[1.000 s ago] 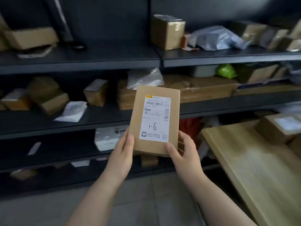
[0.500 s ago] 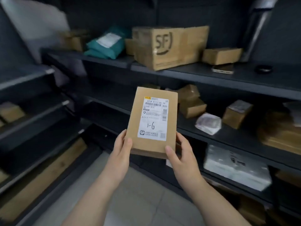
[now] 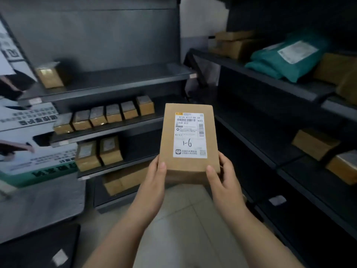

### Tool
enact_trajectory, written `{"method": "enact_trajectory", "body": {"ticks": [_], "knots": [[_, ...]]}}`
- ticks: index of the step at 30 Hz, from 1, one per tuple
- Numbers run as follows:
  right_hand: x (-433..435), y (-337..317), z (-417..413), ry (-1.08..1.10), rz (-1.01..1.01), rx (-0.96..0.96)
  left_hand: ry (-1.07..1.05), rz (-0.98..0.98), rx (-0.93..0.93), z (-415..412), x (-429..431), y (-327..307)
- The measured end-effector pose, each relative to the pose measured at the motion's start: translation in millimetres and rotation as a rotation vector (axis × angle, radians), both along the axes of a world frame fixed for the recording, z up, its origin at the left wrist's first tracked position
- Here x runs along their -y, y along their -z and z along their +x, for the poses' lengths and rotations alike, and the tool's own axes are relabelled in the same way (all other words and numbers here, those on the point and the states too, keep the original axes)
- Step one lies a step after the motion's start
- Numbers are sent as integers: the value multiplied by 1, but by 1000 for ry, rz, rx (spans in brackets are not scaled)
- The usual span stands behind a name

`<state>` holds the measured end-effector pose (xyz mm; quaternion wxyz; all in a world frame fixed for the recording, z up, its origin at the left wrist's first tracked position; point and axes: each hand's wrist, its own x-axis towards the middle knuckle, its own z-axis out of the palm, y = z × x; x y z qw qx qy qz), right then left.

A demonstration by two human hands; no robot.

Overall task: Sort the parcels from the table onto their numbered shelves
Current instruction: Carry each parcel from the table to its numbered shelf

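A flat brown cardboard parcel (image 3: 169, 140) is held upright in front of me, its white label hand-marked "1-6". My left hand (image 3: 156, 176) grips its lower left corner and my right hand (image 3: 220, 176) grips its lower right corner, thumbs on the front face. Behind it stands a dark shelf unit (image 3: 116, 78) facing me, with a row of several small brown boxes (image 3: 108, 115) on its middle shelf and two more boxes (image 3: 98, 153) one level down.
A second dark shelf unit (image 3: 270, 80) runs along the right, holding a teal mailer bag (image 3: 286, 59) and brown boxes (image 3: 314, 144). A lone box (image 3: 49, 75) sits on the upper left shelf. A printed white-and-green sign (image 3: 29, 144) leans at left. Tiled floor lies below.
My view has swung left, away from the wooden table, from one shelf unit to the corner unit. The parcel stays in both hands in the same grip.
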<state>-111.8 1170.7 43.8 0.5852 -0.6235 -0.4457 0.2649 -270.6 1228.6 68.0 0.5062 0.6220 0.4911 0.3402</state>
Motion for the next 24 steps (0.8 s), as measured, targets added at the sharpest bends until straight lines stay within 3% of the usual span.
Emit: {"method": "enact_trajectory", "body": {"ticks": [12, 24], "knots": [[-217, -30, -5, -305, 84, 99, -353, 53, 130, -13, -165, -21], [-364, -58, -101, -408, 176, 55, -443, 128, 196, -104, -286, -49]]}}
